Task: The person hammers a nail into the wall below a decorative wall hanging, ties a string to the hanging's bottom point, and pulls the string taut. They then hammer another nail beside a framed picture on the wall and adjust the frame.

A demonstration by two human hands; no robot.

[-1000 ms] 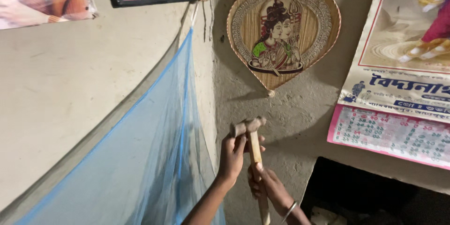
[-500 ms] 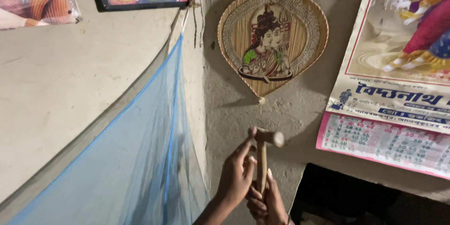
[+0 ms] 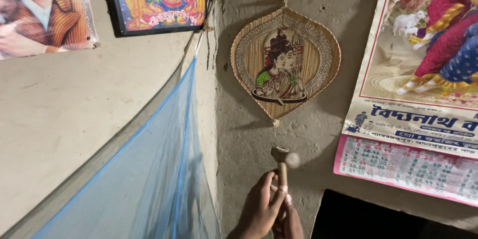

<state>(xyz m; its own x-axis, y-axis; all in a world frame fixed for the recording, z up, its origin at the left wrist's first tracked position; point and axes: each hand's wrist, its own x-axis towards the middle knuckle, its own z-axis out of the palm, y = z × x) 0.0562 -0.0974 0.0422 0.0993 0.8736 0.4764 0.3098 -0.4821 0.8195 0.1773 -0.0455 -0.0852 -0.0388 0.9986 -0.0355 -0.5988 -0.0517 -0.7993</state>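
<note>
From the head view we see both hands low in the frame, cut off at the wrists by the bottom edge. Our left hand (image 3: 259,209) is wrapped around the wooden handle of a hammer (image 3: 283,167), fingers closed on it. Our right hand (image 3: 291,221) sits just behind and below, mostly hidden by the left; it seems to close on the same handle, but we cannot tell for sure. The hammer stands upright, its head near the rough grey wall (image 3: 239,134), below a leaf-shaped woven plaque (image 3: 286,62) with painted figures. The right end of the hammer head is blurred.

To the left hangs a blue net (image 3: 149,179), running down from the corner and cut off at the bottom. Up left are a framed picture (image 3: 154,0) and a portrait (image 3: 40,15), both cropped by the top edge. To the right a calendar poster (image 3: 423,95) runs out of frame. A dark opening (image 3: 378,219) lies below it, its inside impossible to make out.
</note>
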